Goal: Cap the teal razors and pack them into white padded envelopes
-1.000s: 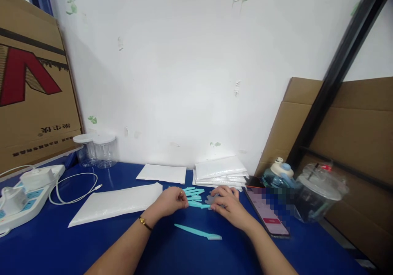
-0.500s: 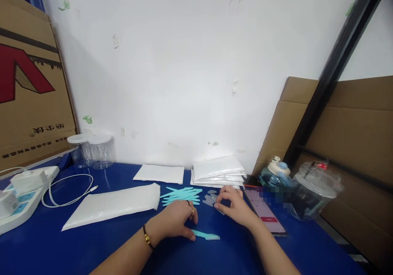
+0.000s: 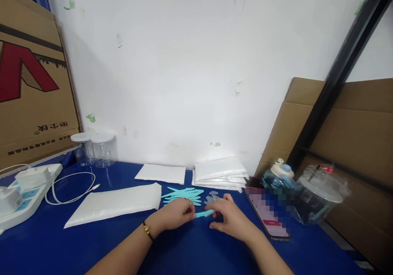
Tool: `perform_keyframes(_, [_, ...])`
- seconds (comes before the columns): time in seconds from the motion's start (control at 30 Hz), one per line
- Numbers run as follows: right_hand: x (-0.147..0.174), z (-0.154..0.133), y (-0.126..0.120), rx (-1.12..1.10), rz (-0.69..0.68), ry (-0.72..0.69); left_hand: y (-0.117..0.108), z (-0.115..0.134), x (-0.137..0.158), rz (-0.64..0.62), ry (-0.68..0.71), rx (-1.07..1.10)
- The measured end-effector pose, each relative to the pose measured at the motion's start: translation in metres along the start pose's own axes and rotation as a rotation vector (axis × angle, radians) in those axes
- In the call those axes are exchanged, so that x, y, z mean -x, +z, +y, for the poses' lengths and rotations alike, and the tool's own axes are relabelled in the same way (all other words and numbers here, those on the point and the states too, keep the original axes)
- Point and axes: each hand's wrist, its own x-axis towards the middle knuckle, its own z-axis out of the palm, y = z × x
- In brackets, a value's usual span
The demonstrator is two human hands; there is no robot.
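Pinched at one end between my left thumb and fingers, a turquoise eyebrow razor points right, just above the blue table. My left hand wears a ring and a dark beaded bracelet. Around the razor's far end curves my right hand, its thumb apart from the fingertips. Whether a small cap sits among those right fingers cannot be made out. Behind my left hand is a loose pile of turquoise razors. Small translucent caps lie to the right of that pile, partly covered by my right fingers.
A long white padded packet lies left of the razors. Behind are a flat white packet and a packet stack. A phone and plastic cup stand right; a power strip, cable and clear jars left.
My left hand has lifted the razor off the table and turned it slightly. My right hand has come from the translucent caps to the razor's far end. The view has shifted slightly.
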Motion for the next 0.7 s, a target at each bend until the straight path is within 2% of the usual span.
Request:
perform_keyframes(0.07, [0.000,0.001,0.000,0.046,0.055,-0.050,-0.004,0.000,0.000,-0.068,-0.016,0.156])
perform_keyframes(0.17, [-0.001,0.003,0.001,0.144,0.067,-0.119,-0.007,0.000,0.001,-0.134,-0.015,0.331])
perform_keyframes(0.27, [-0.002,0.007,0.000,0.177,0.057,-0.122,-0.007,0.000,0.000,-0.064,0.041,0.264])
perform_keyframes(0.37, [-0.001,0.018,-0.004,0.169,0.079,-0.058,-0.007,0.000,0.000,0.043,0.078,0.123])
perform_keyframes(0.47, [0.000,0.037,-0.010,0.178,0.126,0.079,-0.010,-0.003,0.000,0.107,0.034,0.112])
perform_keyframes(0.6, [0.003,0.055,-0.012,0.178,0.147,0.252,-0.012,-0.010,0.000,0.072,-0.019,0.139])
perform_keyframes(0.7, [0.005,0.051,-0.012,0.154,0.169,0.268,-0.010,-0.012,-0.001,0.039,-0.031,0.144])
